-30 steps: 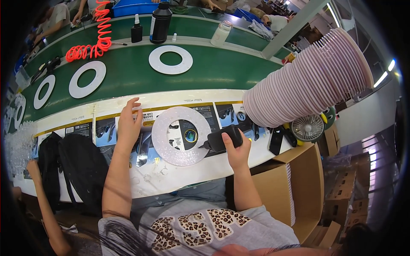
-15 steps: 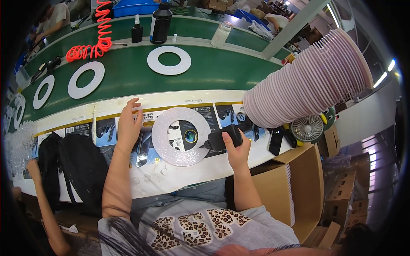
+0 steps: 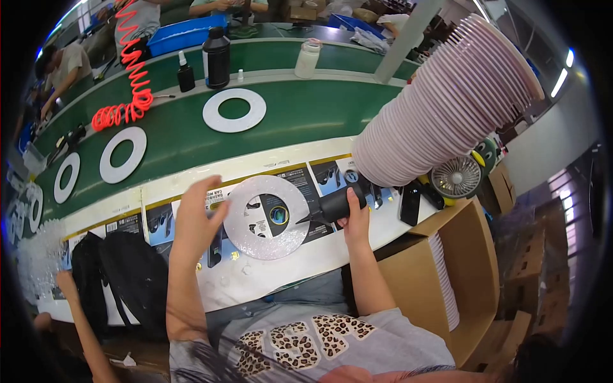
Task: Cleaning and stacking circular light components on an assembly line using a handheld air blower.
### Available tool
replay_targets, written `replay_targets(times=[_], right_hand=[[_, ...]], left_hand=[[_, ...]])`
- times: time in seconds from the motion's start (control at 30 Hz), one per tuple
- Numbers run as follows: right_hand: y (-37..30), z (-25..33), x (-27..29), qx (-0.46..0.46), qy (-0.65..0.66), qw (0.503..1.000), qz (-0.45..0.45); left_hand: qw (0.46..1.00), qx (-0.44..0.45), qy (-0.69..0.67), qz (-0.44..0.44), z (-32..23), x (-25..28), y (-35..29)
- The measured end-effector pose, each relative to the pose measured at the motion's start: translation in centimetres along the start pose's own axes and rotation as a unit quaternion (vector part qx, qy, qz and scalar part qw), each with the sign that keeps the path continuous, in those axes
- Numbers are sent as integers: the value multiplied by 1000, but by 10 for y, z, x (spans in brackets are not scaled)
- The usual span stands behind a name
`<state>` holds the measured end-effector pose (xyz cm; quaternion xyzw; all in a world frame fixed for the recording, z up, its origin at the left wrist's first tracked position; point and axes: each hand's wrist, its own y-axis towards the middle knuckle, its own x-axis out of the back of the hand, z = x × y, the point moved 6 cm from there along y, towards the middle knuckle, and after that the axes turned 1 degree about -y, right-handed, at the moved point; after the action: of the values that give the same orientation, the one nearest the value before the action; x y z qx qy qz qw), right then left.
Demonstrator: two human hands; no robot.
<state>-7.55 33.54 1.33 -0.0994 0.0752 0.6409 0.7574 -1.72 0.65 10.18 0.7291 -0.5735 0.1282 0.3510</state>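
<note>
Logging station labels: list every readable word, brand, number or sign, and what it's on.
Printed sheets: larger lettering, not copied here; fine print too small.
Grey shirt: big spotted letters, not copied.
Tall black bottle: label too small to read.
Nozzle bottle in right hand: none legible.

three black bottles, one jar, one fan, one red hose
</note>
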Motion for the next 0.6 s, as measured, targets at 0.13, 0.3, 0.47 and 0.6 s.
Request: replay_targets(times=[0.13,0.3,0.47,0.6], right_hand=[[8,-4,5,-109,184,977,-21],[18,-24,2,-234,406,883,-21],[11,-19,7,-284,489,825,-19],[8,-12,24,-283,526,802,-9]], left_hand=[[979,-117,87,145,-45,-34,-16],[945,-118,148,265,-34,-84,-46],[933,-131,149,299,-29,-101,-49],[931,-198,128,280,-45,-123,13]])
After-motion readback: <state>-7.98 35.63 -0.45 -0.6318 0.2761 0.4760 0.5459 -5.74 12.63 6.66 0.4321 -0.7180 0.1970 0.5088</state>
